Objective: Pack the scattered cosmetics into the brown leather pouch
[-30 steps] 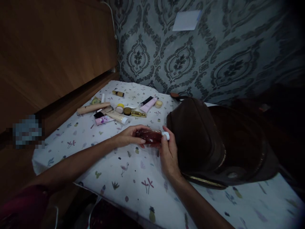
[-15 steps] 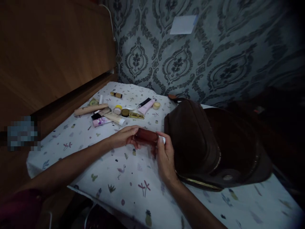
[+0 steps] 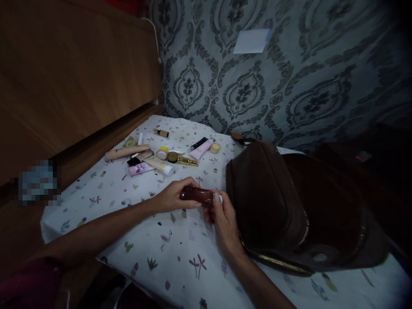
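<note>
Between both hands, above the patterned tablecloth (image 3: 180, 266), is a small reddish-brown bottle (image 3: 197, 195) with a white cap (image 3: 220, 198). My left hand (image 3: 180, 195) is closed around its left end, thumb and fingers on either side. My right hand (image 3: 222, 214) grips the capped end, its thumb by the cap. The bottle lies nearly level, its bottom pointing left. Just right of my right hand stands a dark brown leather bag (image 3: 257, 193) with gold zips. Beyond the hands lie several cosmetics, among them a cream tube (image 3: 159, 165) and a gold tube (image 3: 187, 160).
A pink tube (image 3: 202, 148), a small cream-coloured jar (image 3: 215, 148) and a gold-and-dark tube (image 3: 160, 132) lie toward the back. A wooden cabinet (image 3: 80, 77) borders the left side. Patterned wallpaper (image 3: 206, 86) covers the wall behind, with a white card (image 3: 251, 41) on it.
The bottle has turned in my hands, and my left hand has shifted to wrap over its left end. My right hand stays at the cap. The whole view has moved slightly.
</note>
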### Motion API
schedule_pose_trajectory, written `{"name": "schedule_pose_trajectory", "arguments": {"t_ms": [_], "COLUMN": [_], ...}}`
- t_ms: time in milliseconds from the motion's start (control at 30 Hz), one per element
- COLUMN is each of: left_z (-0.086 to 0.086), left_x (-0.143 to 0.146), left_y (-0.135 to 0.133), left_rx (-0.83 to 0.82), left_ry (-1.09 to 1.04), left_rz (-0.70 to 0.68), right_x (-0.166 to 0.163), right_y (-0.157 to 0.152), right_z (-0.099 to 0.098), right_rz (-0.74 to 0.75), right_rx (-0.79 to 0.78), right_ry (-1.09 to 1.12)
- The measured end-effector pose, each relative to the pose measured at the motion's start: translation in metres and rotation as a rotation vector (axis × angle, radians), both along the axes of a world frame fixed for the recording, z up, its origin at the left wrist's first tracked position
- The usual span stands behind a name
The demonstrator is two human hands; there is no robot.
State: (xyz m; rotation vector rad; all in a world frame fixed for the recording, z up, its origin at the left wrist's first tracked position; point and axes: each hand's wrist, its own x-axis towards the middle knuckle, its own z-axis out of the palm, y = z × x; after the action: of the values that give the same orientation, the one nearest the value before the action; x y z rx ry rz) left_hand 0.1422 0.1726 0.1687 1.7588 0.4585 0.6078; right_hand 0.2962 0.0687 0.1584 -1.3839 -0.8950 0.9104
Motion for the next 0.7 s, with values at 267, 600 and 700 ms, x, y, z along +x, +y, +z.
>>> {"name": "schedule_pose_trajectory", "arguments": {"t_ms": [267,600,700], "left_z": [-0.003,0.003,0.008], "left_x": [0.001,0.002,0.001], "left_y": [0.006,0.002,0.001], "left_rx": [-0.162,0.051,0.022], "left_ry": [0.052,-0.001,0.034], "left_rz": [0.004,0.048,0.049], "right_x": [0.003,-0.001,0.0], "right_y": [-0.001,-0.001,0.0], "right_z": [-0.002,0.007,0.007], "right_rz": [-0.019,-0.013,0.021], "right_rx": [0.039,-0.074,-0.088], "right_ry": [-0.163,-0.128,-0.135]}}
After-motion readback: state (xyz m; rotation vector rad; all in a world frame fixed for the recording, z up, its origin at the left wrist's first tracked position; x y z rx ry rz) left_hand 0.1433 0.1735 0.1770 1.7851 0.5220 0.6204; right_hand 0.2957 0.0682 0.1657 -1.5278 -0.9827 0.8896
